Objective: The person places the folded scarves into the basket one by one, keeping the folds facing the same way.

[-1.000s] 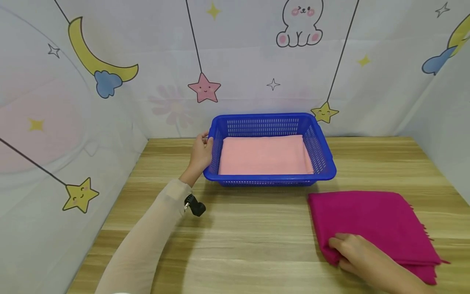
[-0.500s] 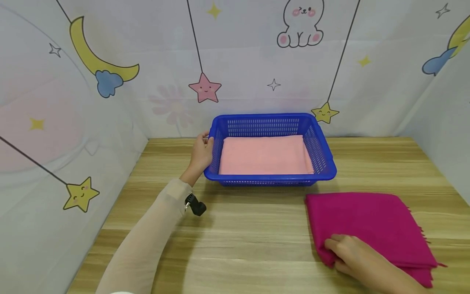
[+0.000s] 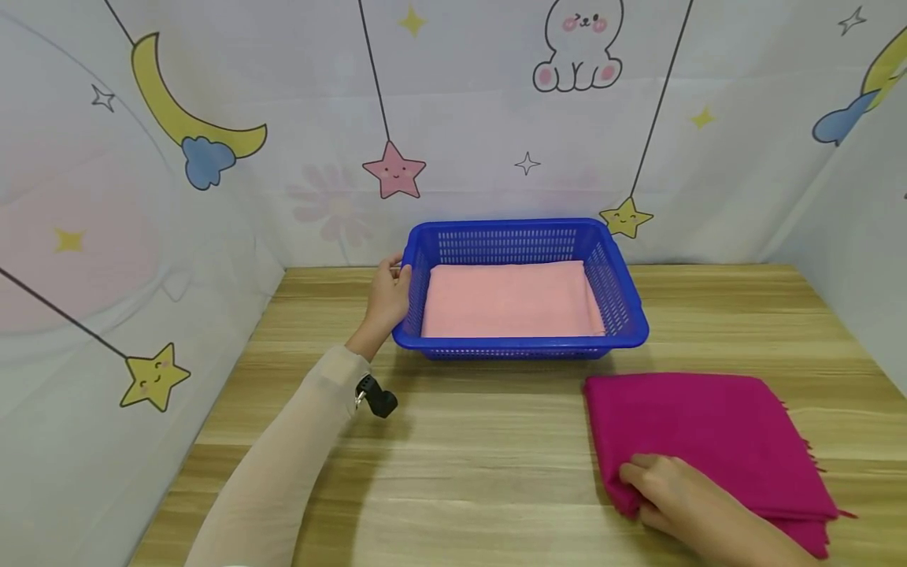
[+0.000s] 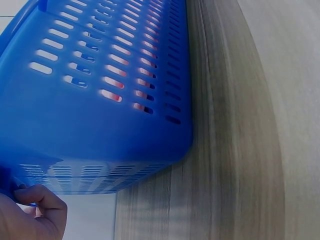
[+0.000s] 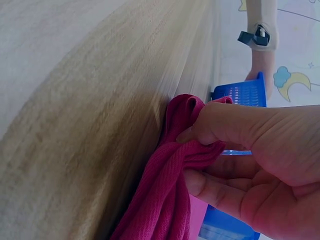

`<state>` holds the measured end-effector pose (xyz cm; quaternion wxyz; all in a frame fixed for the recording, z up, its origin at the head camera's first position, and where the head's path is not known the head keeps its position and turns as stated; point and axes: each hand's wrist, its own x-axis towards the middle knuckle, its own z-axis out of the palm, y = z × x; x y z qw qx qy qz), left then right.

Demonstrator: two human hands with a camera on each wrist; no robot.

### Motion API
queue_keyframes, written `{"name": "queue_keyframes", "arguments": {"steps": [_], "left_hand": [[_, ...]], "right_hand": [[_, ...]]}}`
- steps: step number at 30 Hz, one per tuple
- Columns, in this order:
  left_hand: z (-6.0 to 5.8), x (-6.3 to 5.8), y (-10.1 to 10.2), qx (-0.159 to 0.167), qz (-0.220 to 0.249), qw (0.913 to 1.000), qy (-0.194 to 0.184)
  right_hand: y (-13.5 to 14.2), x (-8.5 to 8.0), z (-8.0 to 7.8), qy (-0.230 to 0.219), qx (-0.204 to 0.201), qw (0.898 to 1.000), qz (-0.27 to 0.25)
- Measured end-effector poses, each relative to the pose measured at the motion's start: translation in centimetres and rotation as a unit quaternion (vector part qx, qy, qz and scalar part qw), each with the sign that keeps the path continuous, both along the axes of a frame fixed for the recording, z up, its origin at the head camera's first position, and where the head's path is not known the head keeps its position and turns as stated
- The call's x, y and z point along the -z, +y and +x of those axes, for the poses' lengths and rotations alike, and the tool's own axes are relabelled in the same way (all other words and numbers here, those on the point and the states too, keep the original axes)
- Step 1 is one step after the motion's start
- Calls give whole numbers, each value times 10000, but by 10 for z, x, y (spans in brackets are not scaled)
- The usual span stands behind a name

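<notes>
A blue plastic basket (image 3: 520, 342) with slotted walls stands at the back of the table, a folded pink cloth (image 3: 510, 299) lying flat in it. My left hand (image 3: 389, 298) grips the basket's left rim; in the left wrist view, the curled fingers (image 4: 47, 202) show at the basket's corner. On the table at the front right lies a folded magenta scarf (image 3: 708, 433) with a fringed right edge. My right hand (image 3: 676, 496) pinches its near left corner. In the right wrist view, thumb and fingers close on the scarf's stacked folds (image 5: 185, 140).
The wood-grain table (image 3: 453, 457) stretches between the basket and the front. Behind it hangs a white curtain (image 3: 468, 118) printed with stars and moons, which also closes off both sides. A black strap device (image 3: 377, 396) sits on my left wrist.
My right hand has drawn the magenta scarf a little left and toward me across the table. The left hand and the basket have stayed in place.
</notes>
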<state>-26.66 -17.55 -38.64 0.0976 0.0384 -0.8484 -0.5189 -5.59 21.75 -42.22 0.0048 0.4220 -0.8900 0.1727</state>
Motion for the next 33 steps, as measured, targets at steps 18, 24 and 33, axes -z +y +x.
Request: {"name": "queue_keyframes", "arguments": {"steps": [18, 24, 33], "left_hand": [[0, 0, 0, 44, 68, 10000, 36], [0, 0, 0, 24, 32, 10000, 23], [-1, 0, 0, 10, 42, 10000, 72]], "right_hand": [[-8, -1, 1, -61, -13, 9999, 136], [-11, -1, 2, -101, 4, 9998, 150], [-15, 0, 3, 78, -70, 9999, 11]]}}
